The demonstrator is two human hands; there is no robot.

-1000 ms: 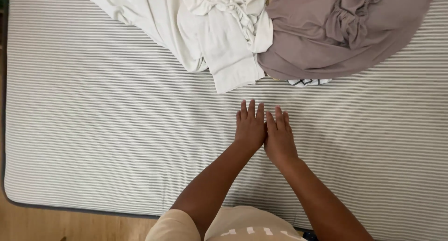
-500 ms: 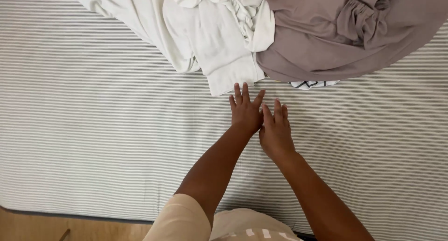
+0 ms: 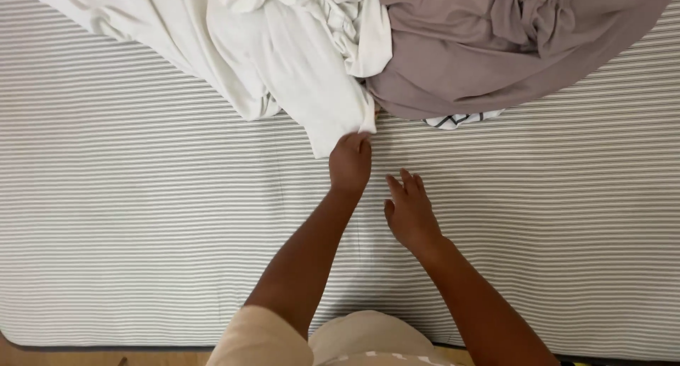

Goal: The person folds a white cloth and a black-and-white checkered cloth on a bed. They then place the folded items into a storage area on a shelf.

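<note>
My left hand (image 3: 350, 161) reaches forward and pinches the near corner of a crumpled white garment (image 3: 283, 61) that lies at the far side of the striped mattress (image 3: 142, 217). My right hand (image 3: 409, 212) hovers flat just above the mattress, fingers apart, a little behind and right of the left hand, holding nothing. A mauve-grey cloth (image 3: 496, 47) lies bunched to the right of the white garment, overlapping its edge.
A small piece of black-and-white patterned fabric (image 3: 457, 119) peeks out under the mauve cloth. The mattress's near edge meets a wooden floor (image 3: 42, 352) at the bottom left. My beige-clad knees (image 3: 354, 345) are at the bottom centre.
Both hands lay flat side by side on the mattress. The left hand has moved forward and closed on the white garment's corner; the right hand has lifted and spread.
</note>
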